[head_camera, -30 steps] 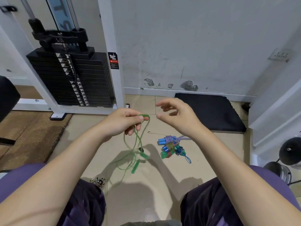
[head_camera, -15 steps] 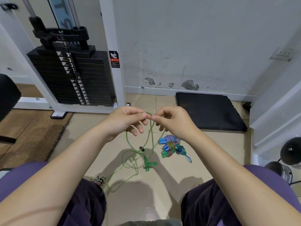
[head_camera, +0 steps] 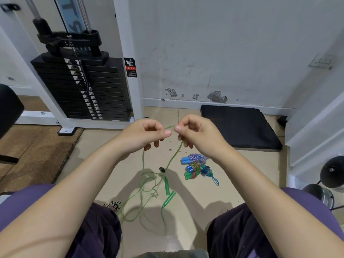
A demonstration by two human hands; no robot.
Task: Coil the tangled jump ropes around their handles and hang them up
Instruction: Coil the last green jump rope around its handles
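- The left hand (head_camera: 143,134) and the right hand (head_camera: 200,134) are hovering almost thumb to thumb above the floor (head_camera: 242,164), both sets of fingers pinching narrowly on a short span of the green jump rope (head_camera: 175,155).
- From that pinch one strand is dropping at 6 o'clock under the left hand, another is slanting toward 7 o'clock from the right; both are reaching loose loops on the floor between the knees.
- The two green handles (head_camera: 168,190) are lying side by side at 6 o'clock of the hands, close to the loops.
- A bundle of coiled ropes (head_camera: 197,167) with blue and green handles is sitting at 5 o'clock of the right hand, apart from the green rope.
- Open floor is stretching toward 12 o'clock up to the wall; a black mat (head_camera: 240,125) is bordering it at 2 o'clock, the weight stack (head_camera: 83,86) at 10 o'clock.
- Compared with half a second ago, the hands are sitting slightly farther apart and the handles are lying lower on the floor.
- Beige tiles are giving way to brown matting (head_camera: 33,151) at 9 o'clock.
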